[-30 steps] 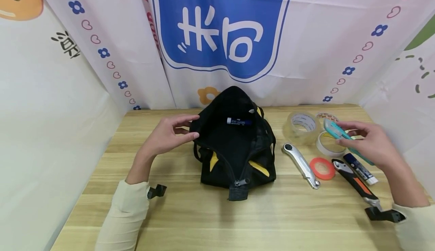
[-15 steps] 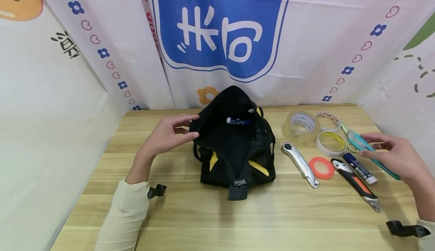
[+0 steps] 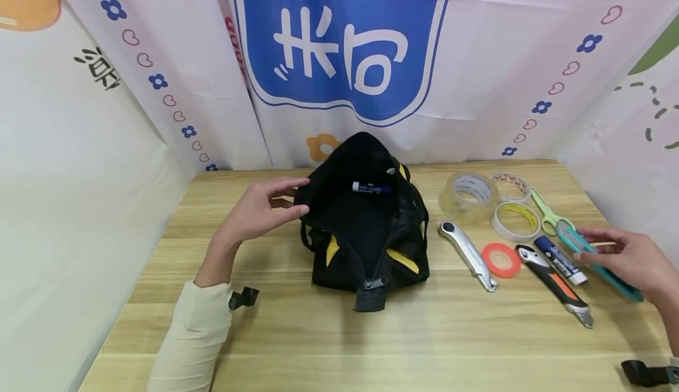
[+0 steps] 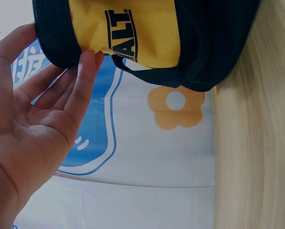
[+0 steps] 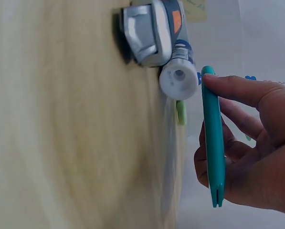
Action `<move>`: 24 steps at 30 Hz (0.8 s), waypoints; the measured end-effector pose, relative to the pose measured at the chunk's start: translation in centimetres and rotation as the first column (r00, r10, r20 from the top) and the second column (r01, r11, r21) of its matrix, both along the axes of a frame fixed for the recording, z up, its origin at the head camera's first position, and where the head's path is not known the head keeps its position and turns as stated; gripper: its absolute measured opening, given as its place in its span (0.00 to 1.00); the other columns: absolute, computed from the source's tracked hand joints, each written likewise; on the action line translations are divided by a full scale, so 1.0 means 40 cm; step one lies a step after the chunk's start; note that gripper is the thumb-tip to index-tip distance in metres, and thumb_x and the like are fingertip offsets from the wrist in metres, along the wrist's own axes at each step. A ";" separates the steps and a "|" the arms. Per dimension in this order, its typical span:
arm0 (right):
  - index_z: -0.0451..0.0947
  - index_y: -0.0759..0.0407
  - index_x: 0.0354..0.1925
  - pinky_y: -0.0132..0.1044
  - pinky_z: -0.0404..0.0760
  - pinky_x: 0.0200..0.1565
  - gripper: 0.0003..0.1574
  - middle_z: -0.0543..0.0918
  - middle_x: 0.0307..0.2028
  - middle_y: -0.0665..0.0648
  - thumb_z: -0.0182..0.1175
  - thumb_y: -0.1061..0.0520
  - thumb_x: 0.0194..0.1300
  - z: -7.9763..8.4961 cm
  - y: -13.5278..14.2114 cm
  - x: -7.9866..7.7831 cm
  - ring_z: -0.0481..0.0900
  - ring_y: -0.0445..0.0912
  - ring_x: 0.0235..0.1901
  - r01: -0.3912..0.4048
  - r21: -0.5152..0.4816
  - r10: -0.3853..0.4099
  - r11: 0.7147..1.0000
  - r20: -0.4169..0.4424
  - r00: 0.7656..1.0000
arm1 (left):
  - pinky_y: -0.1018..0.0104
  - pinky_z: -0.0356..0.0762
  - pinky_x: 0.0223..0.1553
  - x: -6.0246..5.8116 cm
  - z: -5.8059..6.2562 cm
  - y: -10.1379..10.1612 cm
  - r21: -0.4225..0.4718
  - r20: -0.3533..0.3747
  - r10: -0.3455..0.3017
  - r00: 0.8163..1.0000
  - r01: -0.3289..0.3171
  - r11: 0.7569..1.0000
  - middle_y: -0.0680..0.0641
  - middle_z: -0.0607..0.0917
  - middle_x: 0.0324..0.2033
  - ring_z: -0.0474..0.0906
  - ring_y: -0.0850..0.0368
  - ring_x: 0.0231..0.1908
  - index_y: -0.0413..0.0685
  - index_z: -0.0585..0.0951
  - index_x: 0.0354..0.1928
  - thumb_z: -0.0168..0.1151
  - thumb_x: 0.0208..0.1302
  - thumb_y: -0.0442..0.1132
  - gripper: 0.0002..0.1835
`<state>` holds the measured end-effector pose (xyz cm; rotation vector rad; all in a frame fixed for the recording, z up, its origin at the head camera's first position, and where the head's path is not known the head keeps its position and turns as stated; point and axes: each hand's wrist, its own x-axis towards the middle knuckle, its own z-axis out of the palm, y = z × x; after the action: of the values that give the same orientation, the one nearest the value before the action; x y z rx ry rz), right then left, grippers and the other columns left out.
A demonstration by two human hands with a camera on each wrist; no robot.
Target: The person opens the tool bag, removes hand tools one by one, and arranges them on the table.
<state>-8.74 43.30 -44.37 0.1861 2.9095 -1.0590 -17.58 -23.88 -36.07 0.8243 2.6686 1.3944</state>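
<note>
A black bag with yellow patches stands unzipped in the middle of the table. My left hand pinches the left edge of its mouth; the left wrist view shows yellow fabric with black lettering beside my fingers. Inside the bag lies a dark blue glue stick with a white end. At the far right my right hand holds a teal box cutter between thumb and fingers. In the right wrist view the cutter appears edge-on, raised beside the table.
Right of the bag lie a silver box cutter, a red tape roll, a black-and-orange knife and another glue stick. Behind them are a clear tape roll, a white tape roll and green scissors. A printed cloth hangs behind.
My right hand has moved right and toward the near side with the teal box cutter, away from the tape rolls, uncovering the green scissors. My left hand stays at the bag's edge.
</note>
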 end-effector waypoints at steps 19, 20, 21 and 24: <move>0.67 0.79 0.71 0.25 0.82 0.34 0.42 0.85 0.55 0.73 0.69 0.50 0.75 -0.021 0.009 0.007 0.72 0.16 0.36 -0.067 0.012 0.066 0.998 0.108 0.992 | 0.50 0.89 0.58 0.000 0.004 -0.001 0.003 -0.015 -0.009 1.000 0.009 1.000 0.40 0.85 0.66 0.86 0.45 0.57 0.43 0.82 0.70 0.75 0.68 0.34 0.29; 0.67 0.79 0.71 0.25 0.82 0.33 0.42 0.85 0.54 0.75 0.69 0.51 0.76 -0.019 0.005 0.007 0.72 0.16 0.35 -0.063 0.018 0.061 0.998 0.096 0.994 | 0.50 0.89 0.58 0.000 0.004 -0.001 0.003 -0.013 -0.009 1.000 0.009 1.000 0.40 0.85 0.66 0.86 0.45 0.57 0.43 0.82 0.70 0.75 0.68 0.35 0.29; 0.67 0.79 0.71 0.25 0.82 0.33 0.41 0.84 0.55 0.77 0.68 0.51 0.76 -0.015 0.000 0.006 0.72 0.17 0.35 -0.057 0.028 0.054 0.998 0.088 0.995 | 0.50 0.89 0.58 0.001 0.004 -0.001 0.003 -0.011 -0.008 1.000 0.008 1.000 0.40 0.85 0.66 0.86 0.45 0.57 0.43 0.82 0.70 0.75 0.68 0.35 0.29; 0.67 0.80 0.71 0.26 0.82 0.32 0.41 0.78 0.60 0.84 0.67 0.51 0.77 0.005 -0.027 -0.003 0.83 0.33 0.38 -0.044 0.070 0.040 0.997 0.068 0.997 | 0.49 0.89 0.58 0.002 0.004 -0.001 0.003 -0.006 -0.009 1.000 0.009 1.000 0.39 0.85 0.66 0.86 0.44 0.57 0.43 0.82 0.70 0.75 0.68 0.34 0.29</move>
<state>-8.85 42.21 -44.17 0.1584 2.8804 -0.9252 -17.50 -23.90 -35.89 0.8401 2.6647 1.3962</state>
